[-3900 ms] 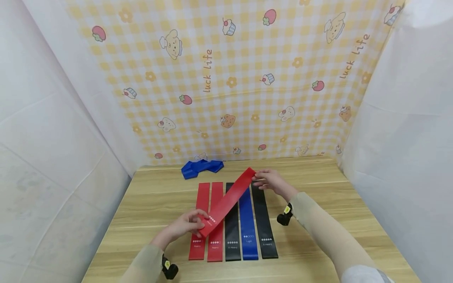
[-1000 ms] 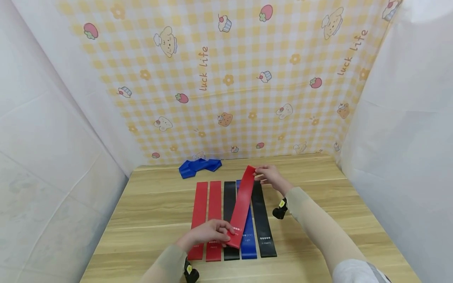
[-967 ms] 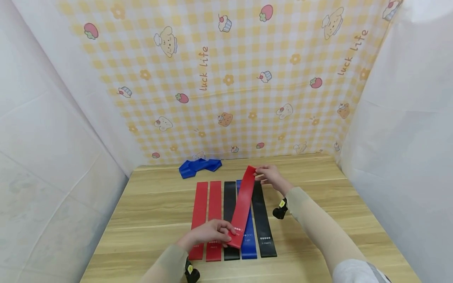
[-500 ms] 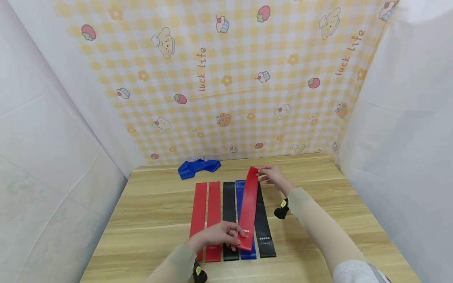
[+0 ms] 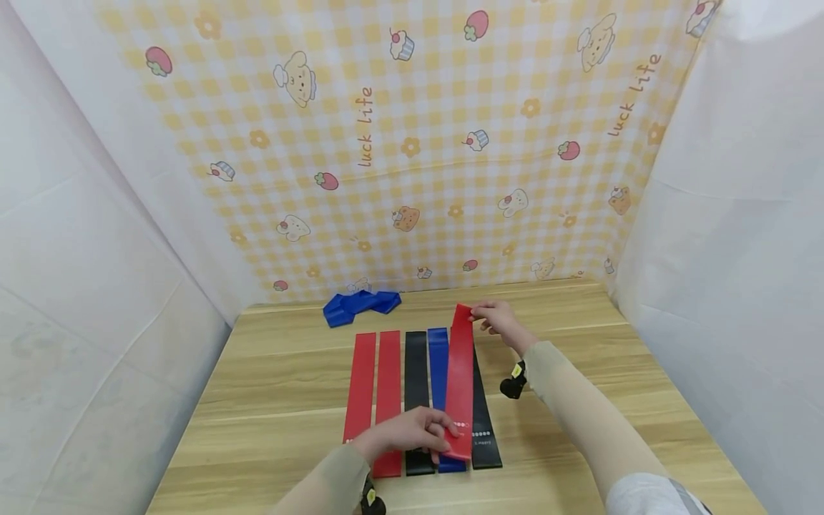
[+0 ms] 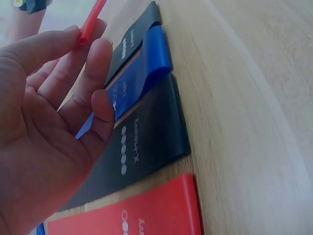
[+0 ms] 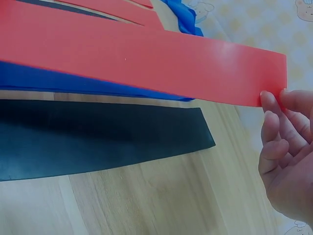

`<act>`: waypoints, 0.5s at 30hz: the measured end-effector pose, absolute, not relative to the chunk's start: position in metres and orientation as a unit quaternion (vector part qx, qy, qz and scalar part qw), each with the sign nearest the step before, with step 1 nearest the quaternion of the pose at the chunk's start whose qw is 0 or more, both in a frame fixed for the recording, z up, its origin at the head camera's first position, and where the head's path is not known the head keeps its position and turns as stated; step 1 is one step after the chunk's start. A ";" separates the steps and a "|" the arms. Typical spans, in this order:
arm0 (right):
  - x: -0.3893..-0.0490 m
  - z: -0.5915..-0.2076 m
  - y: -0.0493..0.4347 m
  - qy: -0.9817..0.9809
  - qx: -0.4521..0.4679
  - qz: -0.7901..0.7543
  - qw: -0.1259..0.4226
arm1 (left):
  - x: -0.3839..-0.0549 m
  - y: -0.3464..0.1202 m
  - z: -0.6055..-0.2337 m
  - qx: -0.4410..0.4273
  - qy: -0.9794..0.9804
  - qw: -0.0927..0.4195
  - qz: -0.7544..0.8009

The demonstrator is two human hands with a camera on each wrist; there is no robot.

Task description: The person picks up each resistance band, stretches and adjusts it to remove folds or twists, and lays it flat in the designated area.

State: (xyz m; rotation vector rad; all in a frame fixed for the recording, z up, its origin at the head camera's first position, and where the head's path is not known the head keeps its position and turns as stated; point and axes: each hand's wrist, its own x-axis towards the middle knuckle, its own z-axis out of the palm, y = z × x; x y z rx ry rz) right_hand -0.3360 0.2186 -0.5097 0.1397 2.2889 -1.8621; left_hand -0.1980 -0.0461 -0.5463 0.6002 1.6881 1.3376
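Observation:
A red resistance band [image 5: 460,379] is held stretched out flat above the others. My left hand [image 5: 415,430] pinches its near end between thumb and fingers, and my right hand [image 5: 498,322] pinches a corner of its far end. Below it lie a blue band [image 5: 438,357] and a black band [image 5: 486,429], both partly covered. Further left on the table are another black band [image 5: 416,365] and two red bands [image 5: 389,372], [image 5: 362,379] side by side. In the right wrist view the held red band [image 7: 146,58] hangs clear of the black band [image 7: 98,137].
A crumpled blue band [image 5: 360,306] lies at the back left of the wooden table [image 5: 277,400]. Behind stands a yellow checked cloth [image 5: 412,179]. White sheets [image 5: 714,250] wall off both sides.
Both hands have carried the red band to the right, from slanting across the red and black bands to over the blue and right black bands. It now lies nearly parallel to them.

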 end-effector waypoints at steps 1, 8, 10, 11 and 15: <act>-0.336 -0.509 0.219 0.772 0.048 -0.627 0.094 | -0.198 -0.044 -0.546 0.241 0.677 0.439 0.539; -0.336 -0.509 0.224 0.779 0.058 -0.619 0.078 | -0.196 -0.029 -0.546 0.256 0.673 0.437 0.539; -0.336 -0.510 0.226 0.779 0.065 -0.619 0.077 | -0.195 -0.026 -0.546 0.260 0.669 0.437 0.542; -0.335 -0.510 0.227 0.779 0.068 -0.619 0.077 | -0.195 -0.024 -0.547 0.260 0.667 0.438 0.543; -0.334 -0.509 0.232 0.778 0.072 -0.619 0.077 | -0.194 -0.016 -0.548 0.250 0.680 0.434 0.535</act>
